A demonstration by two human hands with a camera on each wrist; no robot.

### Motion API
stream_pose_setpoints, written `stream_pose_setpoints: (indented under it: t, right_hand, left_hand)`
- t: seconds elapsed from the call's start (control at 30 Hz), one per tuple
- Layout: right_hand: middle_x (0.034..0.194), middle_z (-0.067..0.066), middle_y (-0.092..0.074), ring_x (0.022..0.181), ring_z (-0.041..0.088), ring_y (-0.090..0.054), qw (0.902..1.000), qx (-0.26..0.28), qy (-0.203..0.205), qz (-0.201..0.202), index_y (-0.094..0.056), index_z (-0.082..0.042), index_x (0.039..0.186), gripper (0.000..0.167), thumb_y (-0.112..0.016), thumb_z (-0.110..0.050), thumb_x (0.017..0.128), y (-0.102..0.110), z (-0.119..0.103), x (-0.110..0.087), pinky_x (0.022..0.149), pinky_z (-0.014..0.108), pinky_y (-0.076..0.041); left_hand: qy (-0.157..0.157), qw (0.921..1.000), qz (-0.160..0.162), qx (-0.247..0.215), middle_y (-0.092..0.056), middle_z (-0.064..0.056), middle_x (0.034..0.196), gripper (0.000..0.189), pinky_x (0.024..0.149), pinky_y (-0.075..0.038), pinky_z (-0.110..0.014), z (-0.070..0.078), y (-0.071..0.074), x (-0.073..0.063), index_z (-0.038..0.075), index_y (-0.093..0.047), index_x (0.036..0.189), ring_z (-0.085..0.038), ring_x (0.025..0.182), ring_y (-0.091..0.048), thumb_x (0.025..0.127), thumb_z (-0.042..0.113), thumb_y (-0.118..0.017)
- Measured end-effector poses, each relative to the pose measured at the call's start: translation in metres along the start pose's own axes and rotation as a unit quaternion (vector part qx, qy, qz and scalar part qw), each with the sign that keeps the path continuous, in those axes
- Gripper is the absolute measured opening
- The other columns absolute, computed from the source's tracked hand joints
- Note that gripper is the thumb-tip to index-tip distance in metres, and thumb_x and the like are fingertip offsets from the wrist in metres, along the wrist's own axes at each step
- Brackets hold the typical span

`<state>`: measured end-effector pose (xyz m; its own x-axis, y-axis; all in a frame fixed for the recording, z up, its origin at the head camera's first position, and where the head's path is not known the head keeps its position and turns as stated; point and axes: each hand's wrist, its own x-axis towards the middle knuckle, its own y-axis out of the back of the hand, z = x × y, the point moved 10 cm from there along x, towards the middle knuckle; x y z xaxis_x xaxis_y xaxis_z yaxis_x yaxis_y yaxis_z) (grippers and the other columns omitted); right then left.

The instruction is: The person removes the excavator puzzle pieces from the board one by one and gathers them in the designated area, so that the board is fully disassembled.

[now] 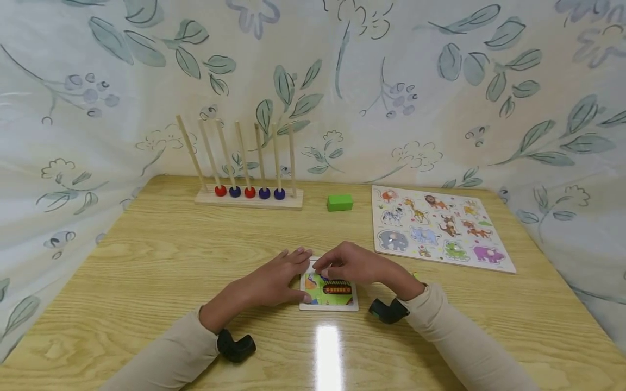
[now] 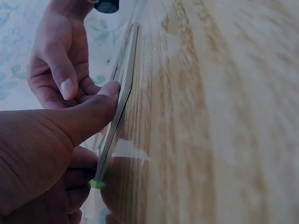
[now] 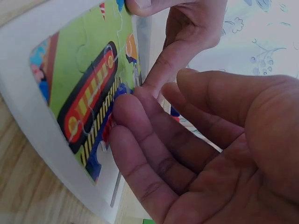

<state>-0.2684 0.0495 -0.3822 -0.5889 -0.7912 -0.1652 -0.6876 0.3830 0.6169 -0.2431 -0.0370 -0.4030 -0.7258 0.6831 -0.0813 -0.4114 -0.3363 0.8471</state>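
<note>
A small jigsaw puzzle (image 1: 337,293) in a white-rimmed tray lies on the table, its pieces green with a red and yellow vehicle track. My left hand (image 1: 281,277) rests at its left edge. The left thumb (image 2: 100,100) lies on the tray's rim, while the index finger runs along the side. Over the far part of the puzzle is my right hand (image 1: 352,263), palm down, fingers bent. In the right wrist view, its fingertips (image 3: 131,112) touch the blue and red pieces, with the thumb apart from them. A bare strip of tray (image 3: 112,175) shows beside those pieces.
Behind stands a wooden peg rack (image 1: 249,202) with upright rods and several red and blue beads. To its right sits a green block (image 1: 339,203). An animal peg puzzle board (image 1: 440,228) lies at the right. A floral cloth (image 1: 342,108) hangs behind the table.
</note>
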Motion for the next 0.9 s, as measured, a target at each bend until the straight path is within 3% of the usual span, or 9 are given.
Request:
stream_pose_setpoints:
  t: [0.2, 0.47, 0.9]
  right_hand:
    - [0.118, 0.011, -0.066, 0.108, 0.020, -0.062, 0.9998, 0.009, 0.017, 0.009, -0.066, 0.003, 0.121, 0.026, -0.058, -0.004, 0.097, -0.0004, -0.0020, 0.0024, 0.088, 0.029, -0.050]
    - [0.100, 0.002, -0.066, 0.089, 0.012, -0.061, 0.9993, 0.006, 0.019, 0.032, -0.070, -0.001, 0.109, 0.018, -0.063, 0.001, 0.092, -0.0032, -0.0002, 0.0023, 0.079, 0.026, -0.051]
    - [0.094, 0.002, -0.066, 0.083, 0.012, -0.058, 0.9985, -0.004, 0.030, 0.045, -0.070, -0.003, 0.101, 0.012, -0.063, 0.002, 0.092, -0.0064, -0.0031, 0.0049, 0.076, 0.027, -0.051]
  left_hand:
    - [0.003, 1.0000, -0.002, 0.001, -0.021, -0.013, 0.159, 0.081, 0.116, -0.008, -0.047, -0.0004, 0.0002, 0.0002, -0.003, -0.033, 0.149, -0.027, 0.146, -0.013, 0.090, 0.038, -0.070]
    - [-0.006, 0.9994, -0.018, 0.029, -0.020, -0.014, 0.159, 0.081, 0.117, -0.009, -0.045, 0.0017, -0.0025, -0.0014, -0.004, -0.034, 0.148, -0.026, 0.146, -0.014, 0.090, 0.041, -0.068]
    - [-0.010, 0.9995, -0.021, 0.022, -0.018, -0.014, 0.159, 0.079, 0.116, -0.011, -0.044, 0.0008, -0.0033, -0.0028, -0.004, -0.032, 0.149, -0.026, 0.147, -0.013, 0.092, 0.039, -0.066]
